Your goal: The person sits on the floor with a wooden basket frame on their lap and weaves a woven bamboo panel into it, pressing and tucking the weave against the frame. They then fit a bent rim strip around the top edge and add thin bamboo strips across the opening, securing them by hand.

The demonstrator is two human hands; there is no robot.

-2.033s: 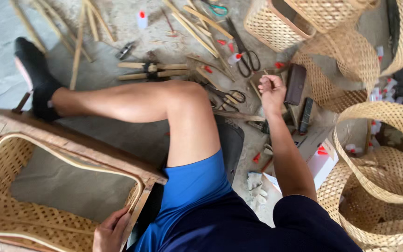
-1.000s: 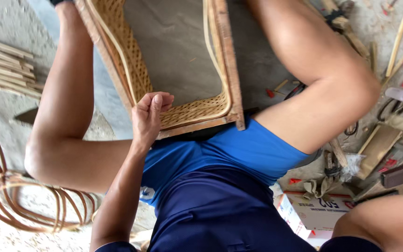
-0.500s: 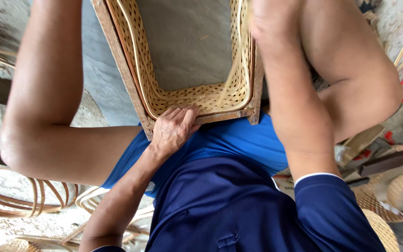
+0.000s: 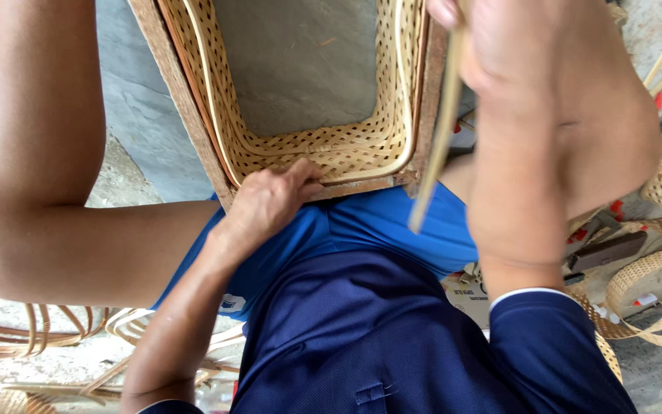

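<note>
The left hand (image 4: 270, 201) is clamped on the near edge of the wooden frame (image 4: 185, 100), pinning it between the knees against the lap so the woven cane (image 4: 323, 149) inside cannot shift. The right hand (image 4: 515, 46) is closed around a thin cane strip (image 4: 438, 138), held above the frame's right rail.
</note>
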